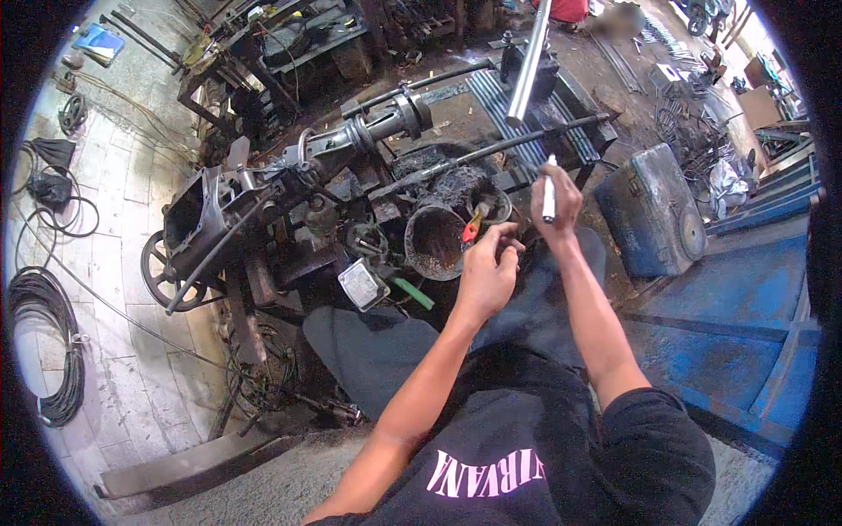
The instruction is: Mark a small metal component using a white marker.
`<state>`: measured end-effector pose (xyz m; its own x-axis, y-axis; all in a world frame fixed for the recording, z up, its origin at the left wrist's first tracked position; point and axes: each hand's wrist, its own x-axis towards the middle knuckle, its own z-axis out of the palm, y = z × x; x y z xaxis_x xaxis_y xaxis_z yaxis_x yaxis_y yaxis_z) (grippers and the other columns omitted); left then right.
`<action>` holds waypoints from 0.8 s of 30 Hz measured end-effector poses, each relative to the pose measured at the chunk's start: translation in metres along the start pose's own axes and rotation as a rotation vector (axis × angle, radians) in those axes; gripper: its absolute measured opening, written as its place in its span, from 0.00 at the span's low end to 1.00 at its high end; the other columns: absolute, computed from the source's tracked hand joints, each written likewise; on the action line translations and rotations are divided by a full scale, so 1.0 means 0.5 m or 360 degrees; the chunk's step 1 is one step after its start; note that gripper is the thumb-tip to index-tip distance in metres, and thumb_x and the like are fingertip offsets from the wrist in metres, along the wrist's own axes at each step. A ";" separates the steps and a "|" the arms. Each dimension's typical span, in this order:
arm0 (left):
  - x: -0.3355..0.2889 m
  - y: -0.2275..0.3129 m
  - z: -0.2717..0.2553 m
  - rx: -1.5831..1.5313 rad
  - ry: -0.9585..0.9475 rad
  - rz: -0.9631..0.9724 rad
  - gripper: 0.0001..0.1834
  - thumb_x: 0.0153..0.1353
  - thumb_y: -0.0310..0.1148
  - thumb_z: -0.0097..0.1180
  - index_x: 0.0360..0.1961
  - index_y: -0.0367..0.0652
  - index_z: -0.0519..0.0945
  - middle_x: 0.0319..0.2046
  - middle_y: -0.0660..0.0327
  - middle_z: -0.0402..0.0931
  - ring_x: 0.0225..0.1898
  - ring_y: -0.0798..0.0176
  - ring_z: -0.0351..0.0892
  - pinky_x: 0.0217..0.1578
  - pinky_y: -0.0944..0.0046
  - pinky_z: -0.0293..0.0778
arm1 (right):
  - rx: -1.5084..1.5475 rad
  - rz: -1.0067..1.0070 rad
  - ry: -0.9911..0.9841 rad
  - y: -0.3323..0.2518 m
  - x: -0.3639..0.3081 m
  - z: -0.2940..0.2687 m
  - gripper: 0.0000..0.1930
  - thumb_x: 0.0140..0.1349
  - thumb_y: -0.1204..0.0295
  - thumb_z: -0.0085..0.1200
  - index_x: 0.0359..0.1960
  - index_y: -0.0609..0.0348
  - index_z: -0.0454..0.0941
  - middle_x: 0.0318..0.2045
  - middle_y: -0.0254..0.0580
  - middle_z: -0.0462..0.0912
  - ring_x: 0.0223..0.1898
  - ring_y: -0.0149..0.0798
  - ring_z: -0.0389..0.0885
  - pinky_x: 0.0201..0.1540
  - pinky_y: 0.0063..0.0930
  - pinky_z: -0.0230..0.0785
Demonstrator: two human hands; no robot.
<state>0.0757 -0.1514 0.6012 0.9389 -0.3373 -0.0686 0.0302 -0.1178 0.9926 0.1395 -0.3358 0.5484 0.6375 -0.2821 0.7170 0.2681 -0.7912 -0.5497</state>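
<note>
One white marker is pinched in the right hand; slackened fingers could drop it below that grip; left hand half-curled, contents unclear.

The right hand is closed — the left hand curls loosely.

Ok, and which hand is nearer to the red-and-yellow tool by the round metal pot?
The left. The left hand is just right of and below the red-and-yellow tool; the right hand, holding a white marker, is farther off to its right.
</note>
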 end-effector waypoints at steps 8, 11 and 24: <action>-0.009 0.005 -0.004 0.0054 0.0007 -0.0008 0.18 0.68 0.22 0.46 0.58 0.36 0.75 0.39 0.57 0.84 0.31 0.69 0.80 0.34 0.67 0.77 | -0.0098 -0.0205 -0.0019 -0.073 0.030 -0.127 0.07 0.56 0.78 0.57 0.37 0.61 0.80 0.26 0.51 0.82 0.27 0.50 0.84 0.32 0.38 0.75; -0.005 -0.013 0.008 -0.0225 -0.0154 -0.0036 0.19 0.68 0.22 0.46 0.59 0.35 0.74 0.40 0.56 0.84 0.32 0.68 0.81 0.35 0.66 0.78 | -0.0185 -0.0214 0.0176 -0.110 0.046 -0.206 0.07 0.56 0.78 0.57 0.36 0.61 0.81 0.24 0.48 0.80 0.24 0.46 0.82 0.30 0.36 0.75; -0.042 0.061 0.047 -0.1643 -0.0652 -0.0946 0.25 0.77 0.46 0.43 0.62 0.36 0.70 0.56 0.46 0.78 0.53 0.49 0.82 0.53 0.50 0.81 | -0.0152 0.0021 0.0613 -0.183 0.130 -0.519 0.07 0.58 0.78 0.56 0.39 0.63 0.80 0.34 0.39 0.77 0.35 0.34 0.76 0.39 0.26 0.71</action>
<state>0.0490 -0.1700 0.6305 0.5188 -0.7690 -0.3736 0.8379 0.3708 0.4005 -0.0311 -0.4226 0.7565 0.3178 -0.4612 0.8284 0.1815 -0.8280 -0.5306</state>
